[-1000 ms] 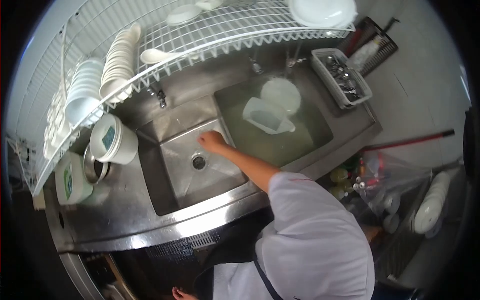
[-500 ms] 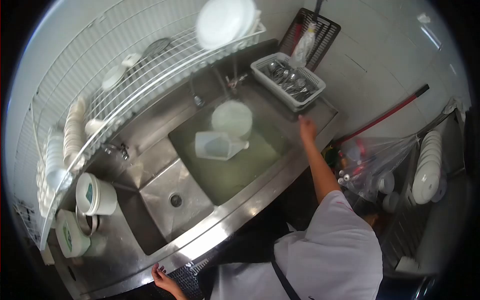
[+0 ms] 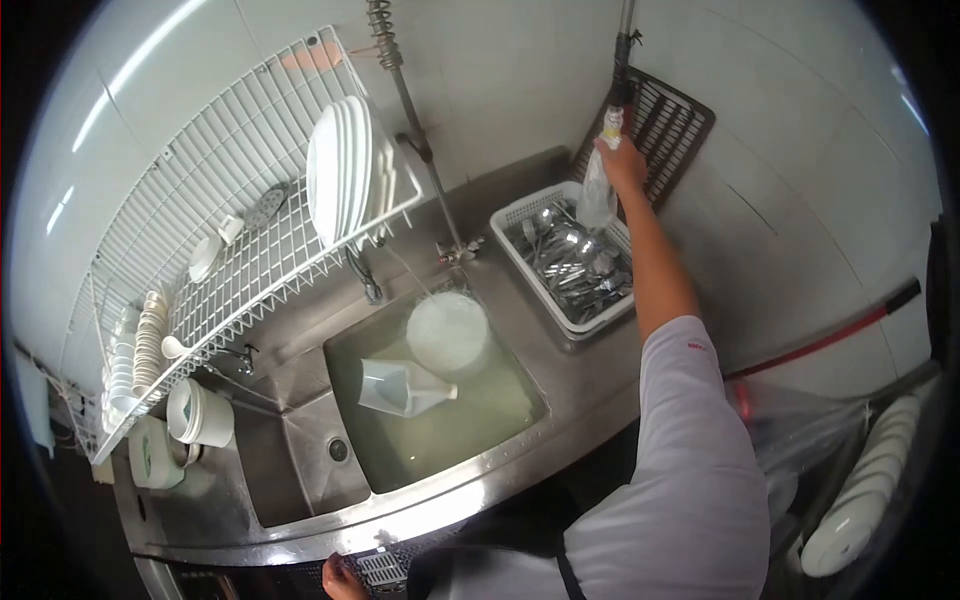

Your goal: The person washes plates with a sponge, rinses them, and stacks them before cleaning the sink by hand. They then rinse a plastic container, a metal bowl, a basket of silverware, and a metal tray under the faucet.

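Note:
My right hand (image 3: pixel 622 165) is raised at the back right, fingers closed around the upper part of a pale, translucent plastic thing with a yellow band near its neck (image 3: pixel 598 200). Whether it is a bag or a bottle I cannot make out. It hangs over a white basket (image 3: pixel 578 326) of spoons and other metal cutlery (image 3: pixel 575 265). At the sink's front edge is my left hand (image 3: pixel 342 580), low in view; its fingers look bent but are too small and foreshortened to read. Nothing shows in it.
Cloudy water fills the right basin (image 3: pixel 450 440), where a clear plastic jug (image 3: pixel 400 388) and a round whitish container (image 3: pixel 447 330) sit. A wire rack (image 3: pixel 250 260) carries plates (image 3: pixel 340 170) and stacked cups (image 3: pixel 150 340). White tubs (image 3: pixel 200 415) stand left. A dark slatted tray (image 3: pixel 670 130) leans against the wall.
My right hand has moved up and away from beside the cutlery basket and closed on the pale plastic thing. The view has shifted; my left hand stays low near the sink edge.

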Tool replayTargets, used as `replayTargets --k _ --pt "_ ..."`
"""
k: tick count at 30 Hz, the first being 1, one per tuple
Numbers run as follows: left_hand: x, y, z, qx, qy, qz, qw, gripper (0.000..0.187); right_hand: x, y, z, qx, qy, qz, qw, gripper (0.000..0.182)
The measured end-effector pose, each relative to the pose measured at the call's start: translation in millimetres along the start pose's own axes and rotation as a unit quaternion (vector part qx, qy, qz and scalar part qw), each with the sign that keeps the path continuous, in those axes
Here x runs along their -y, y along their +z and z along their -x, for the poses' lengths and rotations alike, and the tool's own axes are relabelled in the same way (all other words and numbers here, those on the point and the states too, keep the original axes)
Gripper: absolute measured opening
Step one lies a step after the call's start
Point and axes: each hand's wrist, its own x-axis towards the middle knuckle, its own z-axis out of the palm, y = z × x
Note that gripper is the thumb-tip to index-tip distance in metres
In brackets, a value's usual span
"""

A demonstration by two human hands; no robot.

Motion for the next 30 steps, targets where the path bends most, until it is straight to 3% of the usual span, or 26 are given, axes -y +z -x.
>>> replayTargets --k 4,5,8,10,13,16,19,25,30 --pt "-21 -18 8 -0.031 -0.021 -0.03 0.999 0.026 55 40 -17 -0.024 -0.091 -0.138 0.986 0.059" --pt "-27 -20 10 -0.037 -0.027 -0.036 0.998 0.026 76 51 -25 0.022 -0.081 -0.198 0.977 0.058" --pt "-42 -26 16 -0.052 -0.042 -0.05 0.997 0.028 159 51 -14 0.129 -0.049 -0.395 0.908 0.051" --pt "-52 -30 24 -0.05 -0.04 -0.056 0.996 0.028 206 69 -17 0.13 -0.07 -0.479 0.865 0.045" --pt "-81 -34 34 -0.046 -0.04 -0.089 0.994 0.029 269 83 -13 0.155 -0.079 -0.566 0.806 0.043" --pt "-59 -25 66 -0.065 -0.076 -0.089 0.991 0.027 302 105 -4 0.183 -0.086 -0.604 0.771 0.042" --pt "-59 -27 82 -0.034 -0.101 -0.119 0.987 0.026 297 154 -5 0.214 -0.074 -0.611 0.758 0.041" --pt "-65 -29 80 -0.031 -0.095 -0.149 0.984 0.026 241 153 0 0.345 -0.008 -0.56 0.753 0.042" --pt "-28 -10 60 -0.052 -0.097 -0.047 0.993 0.025 208 138 1 0.352 -0.017 -0.555 0.754 0.04"
